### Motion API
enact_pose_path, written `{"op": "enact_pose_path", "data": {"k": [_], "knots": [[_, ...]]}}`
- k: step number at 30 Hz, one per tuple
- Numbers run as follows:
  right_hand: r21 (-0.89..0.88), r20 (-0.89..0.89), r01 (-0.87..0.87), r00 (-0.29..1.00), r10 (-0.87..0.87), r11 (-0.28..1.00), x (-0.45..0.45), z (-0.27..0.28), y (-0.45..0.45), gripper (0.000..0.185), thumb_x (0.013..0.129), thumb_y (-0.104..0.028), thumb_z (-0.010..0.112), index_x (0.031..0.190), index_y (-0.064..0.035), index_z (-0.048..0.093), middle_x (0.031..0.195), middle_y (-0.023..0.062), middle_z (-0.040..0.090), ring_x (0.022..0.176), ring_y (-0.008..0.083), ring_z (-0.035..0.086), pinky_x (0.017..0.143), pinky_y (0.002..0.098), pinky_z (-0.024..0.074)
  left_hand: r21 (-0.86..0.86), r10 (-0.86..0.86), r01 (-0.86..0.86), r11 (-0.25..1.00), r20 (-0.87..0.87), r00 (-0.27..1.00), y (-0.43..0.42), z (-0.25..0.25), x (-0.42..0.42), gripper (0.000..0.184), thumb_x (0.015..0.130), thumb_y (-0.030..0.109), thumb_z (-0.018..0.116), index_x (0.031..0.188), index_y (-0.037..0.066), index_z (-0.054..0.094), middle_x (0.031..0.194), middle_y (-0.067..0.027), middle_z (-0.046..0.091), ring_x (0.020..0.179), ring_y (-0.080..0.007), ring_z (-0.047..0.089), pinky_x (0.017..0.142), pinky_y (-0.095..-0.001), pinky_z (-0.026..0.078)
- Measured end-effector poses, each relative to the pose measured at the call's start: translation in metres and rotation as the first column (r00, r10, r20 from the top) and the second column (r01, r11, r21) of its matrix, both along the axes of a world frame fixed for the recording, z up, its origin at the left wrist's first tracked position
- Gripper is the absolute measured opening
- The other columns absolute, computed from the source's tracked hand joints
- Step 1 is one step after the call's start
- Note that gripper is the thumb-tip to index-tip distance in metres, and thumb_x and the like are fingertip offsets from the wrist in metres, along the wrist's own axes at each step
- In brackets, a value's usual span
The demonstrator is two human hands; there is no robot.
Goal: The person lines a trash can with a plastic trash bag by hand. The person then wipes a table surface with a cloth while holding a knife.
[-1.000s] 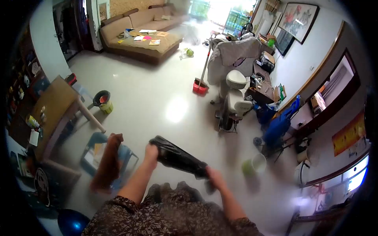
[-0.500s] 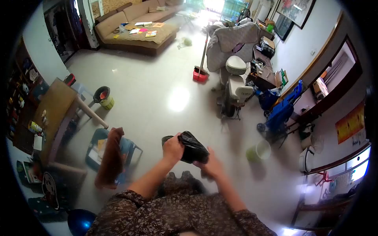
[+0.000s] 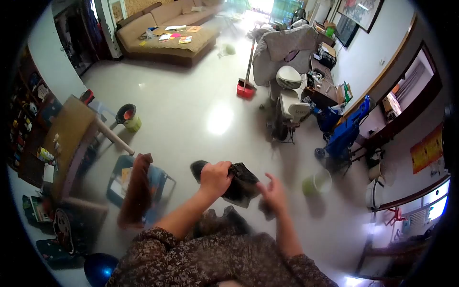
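A black plastic bag [image 3: 243,185] hangs in front of my body, partly crumpled. My left hand [image 3: 216,179] is closed around its upper left part, and a dark end of black material sticks out past the knuckles. At the bag's right edge is my right hand [image 3: 274,193], its fingers apart and the index finger raised. The thumb side is close to the bag; whether it touches is unclear. On the floor to the right of this hand stands a pale green bin [image 3: 316,183].
A blue chair [image 3: 160,184] with a brown cloth [image 3: 137,191] over it stands at left, near a wooden table [image 3: 71,124]. Beyond are a bin with black liner [image 3: 130,119], a red dustpan [image 3: 245,91], a scooter [image 3: 289,106], a blue folding cart [image 3: 345,131] and a sofa [image 3: 191,52].
My right hand has come off the bag's right side and moved right, its fingers spreading. The bag hangs more opened out from my left hand. The view has shifted slightly.
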State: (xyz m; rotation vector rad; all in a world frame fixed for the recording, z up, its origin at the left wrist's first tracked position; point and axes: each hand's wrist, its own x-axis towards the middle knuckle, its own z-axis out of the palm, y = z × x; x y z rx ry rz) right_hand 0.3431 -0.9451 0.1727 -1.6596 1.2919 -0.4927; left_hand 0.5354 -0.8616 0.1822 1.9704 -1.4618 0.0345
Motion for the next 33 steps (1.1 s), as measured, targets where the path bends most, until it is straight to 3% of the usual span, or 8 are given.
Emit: {"op": "enact_pose_path", "data": {"k": [4,7,12,25,27,28,30,33], "knots": [[-0.207,-0.282,-0.316,0.926,0.253,0.926,0.023,0.006,0.012,0.074,0.062,-0.048,0.069,0.120,-0.0085,0.046,0.105,0.0142,0.051,0.093,0.0310,0.054,0.078,0.0403,0.0440,0.032,-0.096,0.098,0.995,-0.035,0.995,-0.003,0.005,-0.010,0.018,0.067,0.013,0.059,0.084,0.007,0.059,0.075,-0.0114,0.060,0.065,-0.0318,0.055,0.061,-0.0387,0.041],[-0.254,-0.248,-0.283,0.943,0.220,0.925,0.029,-0.026,0.001,0.027,0.068,-0.024,0.057,0.087,-0.0045,0.058,0.084,0.0161,0.057,0.082,0.0345,0.055,0.072,0.0403,0.0442,0.012,-0.110,0.111,0.994,-0.045,0.993,-0.003,0.012,-0.009,0.017,0.065,0.016,0.063,0.079,0.008,0.057,0.072,-0.0100,0.058,0.064,-0.0310,0.055,0.060,-0.0378,0.042],[-0.356,-0.166,-0.114,0.984,0.057,0.927,0.011,-0.031,-0.023,0.016,0.067,-0.015,0.050,0.075,-0.0026,0.055,0.076,0.0199,0.055,0.072,0.0384,0.052,0.065,0.0433,0.0420,0.150,-0.121,0.096,0.984,0.169,0.978,0.003,0.006,0.032,0.030,0.060,0.031,0.071,0.077,0.010,0.058,0.068,-0.0059,0.055,0.063,-0.0271,0.055,0.058,-0.0379,0.041],[-0.146,0.059,0.050,0.997,-0.042,0.988,-0.017,-0.033,-0.036,0.008,0.070,-0.006,0.046,0.071,0.0005,0.051,0.059,0.0076,0.048,0.056,0.0130,0.044,0.054,0.0289,0.0391,0.108,0.295,-0.300,0.948,0.056,0.954,0.021,-0.043,0.090,0.023,0.064,0.002,0.058,0.086,0.009,0.058,0.086,-0.0086,0.055,0.085,-0.0263,0.052,0.072,-0.0350,0.044],[-0.080,0.135,0.085,0.988,-0.073,0.993,-0.015,-0.039,-0.036,0.009,0.069,-0.007,0.047,0.071,0.0006,0.050,0.059,0.0106,0.046,0.056,0.0148,0.045,0.054,0.0300,0.0386,0.150,0.194,-0.128,0.980,-0.851,0.488,0.014,-0.055,0.095,0.023,0.075,0.003,0.053,0.097,0.006,0.053,0.093,-0.0080,0.057,0.089,-0.0221,0.054,0.075,-0.0324,0.046],[-0.115,0.174,0.042,0.984,-0.022,0.992,-0.015,-0.046,-0.038,0.008,0.071,-0.007,0.047,0.071,-0.0002,0.051,0.059,0.0074,0.046,0.057,0.0128,0.044,0.054,0.0284,0.0382,0.143,0.185,-0.123,0.982,-0.851,0.491,0.012,-0.060,0.095,0.023,0.075,0.003,0.053,0.097,0.006,0.053,0.093,-0.0080,0.057,0.089,-0.0221,0.054,0.075,-0.0324,0.046],[-0.162,0.212,0.009,0.977,0.026,0.987,-0.014,-0.047,-0.039,0.007,0.072,-0.007,0.048,0.070,-0.0011,0.051,0.059,0.0043,0.046,0.057,0.0107,0.043,0.054,0.0268,0.0377,0.003,-0.015,-0.057,0.998,-0.952,-0.306,0.008,-0.055,0.084,0.020,0.083,0.008,0.046,0.103,0.003,0.051,0.098,-0.0079,0.057,0.089,-0.0186,0.055,0.079,-0.0320,0.047],[0.377,0.428,0.105,0.861,-0.274,0.920,-0.007,-0.036,-0.032,0.006,0.076,-0.007,0.052,0.070,-0.0080,0.049,0.063,-0.0041,0.048,0.058,0.0052,0.044,0.053,0.0215,0.0371,0.032,0.008,-0.065,0.997,-0.937,-0.351,0.009,-0.031,0.059,0.027,0.088,0.020,0.039,0.108,0.005,0.050,0.101,-0.0103,0.057,0.094,-0.0219,0.054,0.083,-0.0394,0.046]]}}
